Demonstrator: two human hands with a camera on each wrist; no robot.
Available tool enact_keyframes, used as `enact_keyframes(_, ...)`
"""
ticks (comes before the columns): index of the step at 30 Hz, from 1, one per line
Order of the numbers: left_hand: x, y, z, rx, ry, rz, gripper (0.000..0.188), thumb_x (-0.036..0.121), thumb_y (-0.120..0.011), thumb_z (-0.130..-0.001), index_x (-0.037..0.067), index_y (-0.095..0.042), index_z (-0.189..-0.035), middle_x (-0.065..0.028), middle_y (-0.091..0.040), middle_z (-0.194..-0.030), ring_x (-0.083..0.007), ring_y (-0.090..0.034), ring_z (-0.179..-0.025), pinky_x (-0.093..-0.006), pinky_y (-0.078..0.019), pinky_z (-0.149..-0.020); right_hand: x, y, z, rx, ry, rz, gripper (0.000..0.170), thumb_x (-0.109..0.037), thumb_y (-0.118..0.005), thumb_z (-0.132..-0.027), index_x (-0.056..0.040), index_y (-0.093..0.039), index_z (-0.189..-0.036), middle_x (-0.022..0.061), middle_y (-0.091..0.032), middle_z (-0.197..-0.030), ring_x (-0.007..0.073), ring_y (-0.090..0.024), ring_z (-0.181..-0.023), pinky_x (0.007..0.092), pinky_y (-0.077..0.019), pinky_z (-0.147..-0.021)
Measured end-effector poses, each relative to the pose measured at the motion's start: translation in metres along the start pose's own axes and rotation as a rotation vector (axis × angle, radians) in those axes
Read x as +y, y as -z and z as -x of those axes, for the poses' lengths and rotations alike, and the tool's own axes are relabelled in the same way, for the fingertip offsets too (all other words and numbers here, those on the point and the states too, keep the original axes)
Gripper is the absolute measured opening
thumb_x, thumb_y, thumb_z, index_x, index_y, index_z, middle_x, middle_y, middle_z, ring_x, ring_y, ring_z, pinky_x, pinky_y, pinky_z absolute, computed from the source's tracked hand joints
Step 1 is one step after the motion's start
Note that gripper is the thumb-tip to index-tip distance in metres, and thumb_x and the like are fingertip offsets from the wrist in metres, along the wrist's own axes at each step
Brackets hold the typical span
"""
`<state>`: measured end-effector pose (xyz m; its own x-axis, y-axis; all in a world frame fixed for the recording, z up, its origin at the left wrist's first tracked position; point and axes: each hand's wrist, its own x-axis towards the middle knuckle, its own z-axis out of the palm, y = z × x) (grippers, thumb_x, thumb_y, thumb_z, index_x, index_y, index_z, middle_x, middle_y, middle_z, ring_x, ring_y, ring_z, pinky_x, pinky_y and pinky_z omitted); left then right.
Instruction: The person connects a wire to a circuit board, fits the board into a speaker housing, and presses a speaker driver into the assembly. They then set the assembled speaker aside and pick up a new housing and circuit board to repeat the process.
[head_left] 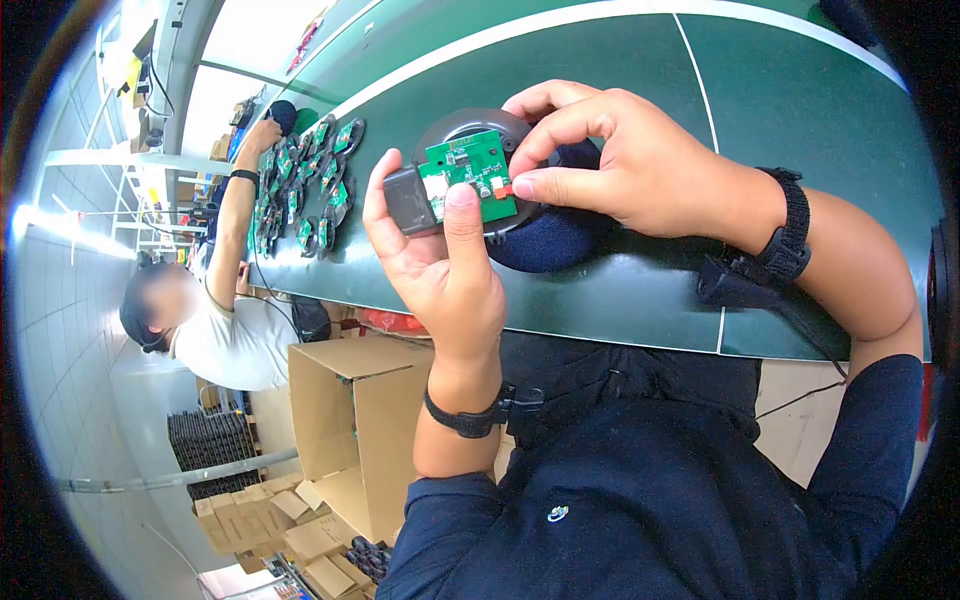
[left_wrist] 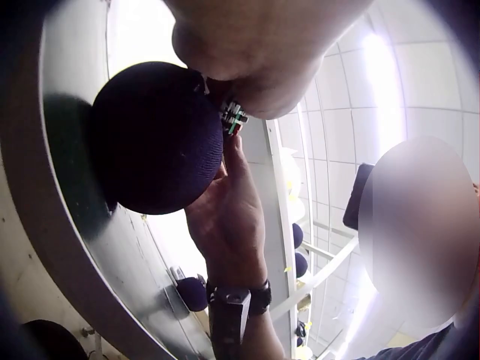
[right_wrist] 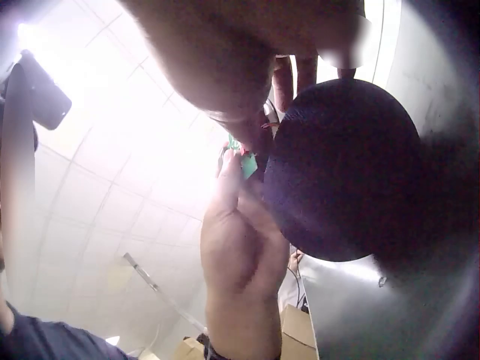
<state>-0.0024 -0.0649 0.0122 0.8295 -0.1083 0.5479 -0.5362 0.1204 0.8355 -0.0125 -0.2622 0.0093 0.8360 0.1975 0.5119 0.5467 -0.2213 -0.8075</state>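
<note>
My left hand [head_left: 455, 290] holds a green circuit board [head_left: 465, 160] with a black plastic piece [head_left: 405, 200] at its left end, the thumb lying over the board's face. At the board's right edge, thumb and forefinger of my right hand [head_left: 640, 165] pinch a small red connector [head_left: 503, 190]. Just behind the board is a round speaker-like body with a grey ring [head_left: 440, 130] and dark blue fabric [head_left: 545, 243]. Both wrist views show that fabric-covered body [left_wrist: 154, 142] large, close beside the hands; in the right wrist view it [right_wrist: 345, 176] hides part of the left hand.
Several similar boards in dark housings [head_left: 295, 190] lie on the green table [head_left: 620, 40] to the left. Another person [head_left: 235, 335] reaches over that end. An open cardboard box [head_left: 395, 385] stands beside my left arm, with flattened cartons [head_left: 250, 515] beyond.
</note>
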Motion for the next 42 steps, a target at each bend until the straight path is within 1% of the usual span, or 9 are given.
enact_keyframes(20,-0.001,-0.007,0.008,0.007,0.024,0.031,0.055,0.003,-0.063,-0.101,0.004,-0.033,-0.148,-0.0113,-0.059,-0.120,-0.0175,-0.062,-0.105,-0.0307,-0.0503,-0.093,-0.004,-0.005,0.004,0.065,0.087,0.083,0.014,-0.017,-0.077,-0.090,-0.0043,-0.073,-0.093,0.0161,-0.061,-0.129,0.0282,-0.060,-0.119,0.0363,-0.0438,-0.104)
enact_keyframes(23,-0.005,-0.007,0.011,0.102,-0.087,-0.021,0.058,0.005,-0.065,-0.100,0.003,-0.033,-0.148,-0.0114,-0.058,-0.120,-0.0198,-0.062,-0.106,-0.0327,-0.0494,-0.095,-0.001,0.012,-0.005,-0.005,0.109,0.005,0.014,-0.017,-0.076,-0.092,-0.0032,-0.073,-0.094,0.0150,-0.064,-0.127,0.0243,-0.061,-0.116,0.0345,-0.0452,-0.103)
enact_keyframes(25,-0.012,0.004,0.025,0.085,-0.355,-0.342,0.063,0.006,-0.068,-0.098,0.001,-0.031,-0.149,-0.0150,-0.063,-0.120,-0.0230,-0.062,-0.107,-0.0378,-0.0482,-0.098,0.009,0.029,-0.012,-0.009,0.041,-0.197,0.018,-0.019,-0.071,-0.098,-0.0008,-0.073,-0.097,0.0104,-0.069,-0.118,0.0166,-0.063,-0.110,0.0319,-0.0478,-0.099)
enact_keyframes(27,0.011,0.023,0.020,-0.244,-0.680,-0.818,0.056,0.008,-0.072,-0.092,0.003,-0.047,-0.142,-0.0186,-0.069,-0.121,-0.0304,-0.065,-0.103,-0.0465,-0.0486,-0.096,0.018,0.031,-0.018,0.062,-0.096,-0.214,0.022,-0.021,-0.068,-0.100,-0.0001,-0.072,-0.106,0.0090,-0.070,-0.115,0.0148,-0.063,-0.107,0.0324,-0.0492,-0.097)
enact_keyframes(29,0.002,0.023,0.025,-0.291,-0.770,-0.697,0.053,0.005,-0.074,-0.085,0.005,-0.053,-0.133,-0.0172,-0.072,-0.119,-0.0328,-0.066,-0.103,-0.0466,-0.0482,-0.093,0.012,0.031,-0.022,-0.064,-0.285,-0.051,0.028,-0.024,-0.067,-0.101,0.0000,-0.069,-0.116,0.0076,-0.071,-0.113,0.0142,-0.064,-0.106,0.0331,-0.0507,-0.096)
enact_keyframes(35,0.005,0.022,0.040,-0.292,-0.695,-0.625,0.051,-0.001,-0.075,-0.084,0.006,-0.053,-0.129,-0.0206,-0.070,-0.123,-0.0344,-0.068,-0.105,-0.0440,-0.0511,-0.093,0.003,0.004,-0.063,-0.235,-0.273,0.313,0.049,-0.042,-0.072,-0.095,0.0005,-0.072,-0.118,0.0155,-0.073,-0.114,0.0197,-0.068,-0.106,0.0343,-0.0524,-0.092)
enact_keyframes(37,-0.001,0.020,0.045,-0.245,-0.639,-0.571,0.049,-0.001,-0.075,-0.086,0.004,-0.053,-0.129,-0.0226,-0.069,-0.124,-0.0342,-0.068,-0.105,-0.0438,-0.0520,-0.094,0.004,-0.002,-0.083,-0.423,-0.538,0.230,0.047,-0.042,-0.074,-0.093,0.0003,-0.074,-0.114,0.0151,-0.074,-0.112,0.0188,-0.068,-0.102,0.0329,-0.0526,-0.091)
enact_keyframes(39,-0.010,0.016,0.048,-0.112,-0.512,-0.367,0.044,0.001,-0.073,-0.091,0.000,-0.052,-0.130,-0.0263,-0.066,-0.126,-0.0314,-0.068,-0.107,-0.0423,-0.0524,-0.098,0.015,-0.004,-0.089,-0.443,-0.518,0.191,0.039,-0.036,-0.074,-0.094,0.0002,-0.075,-0.108,0.0129,-0.074,-0.114,0.0168,-0.067,-0.100,0.0321,-0.0520,-0.092)
enact_keyframes(42,0.003,0.012,0.049,0.069,-0.246,-0.164,0.056,0.000,-0.070,-0.095,0.000,-0.043,-0.144,-0.0158,-0.057,-0.132,-0.0219,-0.064,-0.108,-0.0357,-0.0510,-0.100,0.025,0.008,-0.078,-0.342,-0.366,-0.273,0.022,-0.021,-0.071,-0.098,-0.0006,-0.073,-0.104,0.0080,-0.074,-0.112,0.0122,-0.067,-0.099,0.0280,-0.0507,-0.094)
